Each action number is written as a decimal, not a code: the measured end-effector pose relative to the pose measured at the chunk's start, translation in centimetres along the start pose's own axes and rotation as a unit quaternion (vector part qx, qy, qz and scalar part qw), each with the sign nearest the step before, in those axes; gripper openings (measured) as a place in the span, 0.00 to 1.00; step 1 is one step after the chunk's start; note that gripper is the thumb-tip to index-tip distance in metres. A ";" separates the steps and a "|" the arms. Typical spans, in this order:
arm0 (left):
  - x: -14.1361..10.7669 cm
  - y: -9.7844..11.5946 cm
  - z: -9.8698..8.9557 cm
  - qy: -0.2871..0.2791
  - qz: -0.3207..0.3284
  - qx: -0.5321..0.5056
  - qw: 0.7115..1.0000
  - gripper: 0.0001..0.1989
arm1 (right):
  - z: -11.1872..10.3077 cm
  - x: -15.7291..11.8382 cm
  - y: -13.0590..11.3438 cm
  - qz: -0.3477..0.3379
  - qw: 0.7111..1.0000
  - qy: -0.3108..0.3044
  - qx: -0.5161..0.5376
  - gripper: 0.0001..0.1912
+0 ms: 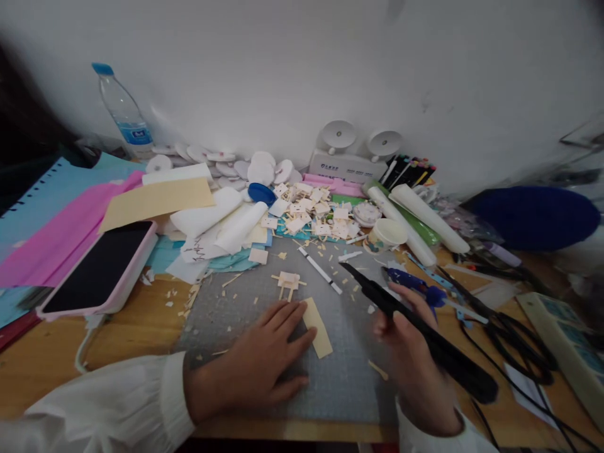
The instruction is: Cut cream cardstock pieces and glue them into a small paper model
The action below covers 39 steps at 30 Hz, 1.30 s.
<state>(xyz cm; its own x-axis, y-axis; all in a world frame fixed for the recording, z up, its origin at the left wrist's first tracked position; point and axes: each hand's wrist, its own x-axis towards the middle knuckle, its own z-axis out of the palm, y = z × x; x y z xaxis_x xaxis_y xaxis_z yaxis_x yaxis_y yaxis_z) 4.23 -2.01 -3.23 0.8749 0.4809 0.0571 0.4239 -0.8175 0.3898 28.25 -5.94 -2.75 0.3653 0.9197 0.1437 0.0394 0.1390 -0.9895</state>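
My left hand (267, 352) lies flat on the grey cutting mat (236, 384), fingers stretched out. Its fingertips touch or lie beside the left edge of a cream paper strip (318, 328). Just beyond them sits a small square figure (288, 281) with thin stick arms and legs. My right hand (410, 343), slightly blurred, is closed around a black craft knife (419, 327), raised above the right side of the mat. The knife's dark, pointed tip faces the far left. A white pen-like stick (319, 270) rests on the mat between the hands, farther back.
Many similar little figures (311, 211) are heaped at the back. A paper cup (384, 236), blue glue gun (415, 283), large scissors (514, 340) and power strip (561, 352) lie right. A phone (101, 267) and coloured paper sit left; a bottle (125, 116) stands behind.
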 end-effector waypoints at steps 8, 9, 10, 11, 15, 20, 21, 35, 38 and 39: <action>-0.1 -0.1 0.4 0.019 -0.013 0.001 1.000 0.28 | 0.7 -1.5 1.5 -0.020 0.995 -0.004 -0.096 0.08; -0.1 0.0 0.3 0.020 -0.012 0.000 1.000 0.28 | 0.8 -1.6 1.6 -0.010 0.994 -0.018 -0.110 0.10; -0.1 0.0 0.2 0.019 -0.012 0.000 1.000 0.28 | 0.9 -1.7 1.6 -0.002 0.993 -0.034 -0.117 0.12; 0.0 0.0 0.2 0.016 -0.013 0.002 1.000 0.29 | 1.0 -1.8 1.6 0.001 0.992 -0.047 -0.117 0.16; 0.1 0.0 0.1 -0.002 -0.021 0.013 1.000 0.33 | 1.6 -1.4 1.7 -0.042 0.990 -0.071 -0.111 0.20; 0.2 -0.2 0.4 -0.001 -0.014 0.018 1.000 0.34 | 1.6 -1.4 1.7 -0.104 0.975 -0.074 -0.180 0.15; 0.2 -0.2 0.4 -0.003 -0.011 0.018 1.000 0.34 | 1.5 -1.5 1.6 -0.111 0.970 -0.074 -0.200 0.14; 0.4 -0.3 0.6 0.006 -0.009 0.007 1.000 0.38 | 1.3 -1.8 2.3 -0.184 0.917 -0.144 -0.323 0.15; 0.5 -0.3 0.6 -0.007 -0.013 0.018 1.000 0.39 | 1.5 -1.7 2.1 -0.203 0.907 -0.152 -0.337 0.15; 0.5 -0.3 0.6 -0.009 -0.015 0.021 1.000 0.39 | 1.5 -1.7 2.1 -0.205 0.904 -0.156 -0.342 0.15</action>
<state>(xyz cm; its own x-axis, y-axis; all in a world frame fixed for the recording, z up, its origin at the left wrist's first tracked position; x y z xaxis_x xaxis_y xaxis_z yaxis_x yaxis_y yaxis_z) 4.70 -1.68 -3.90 0.8656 0.4999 0.0286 0.4593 -0.8153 0.3525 26.34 -6.61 -5.07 -0.0858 0.9160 0.3918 0.7165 0.3300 -0.6145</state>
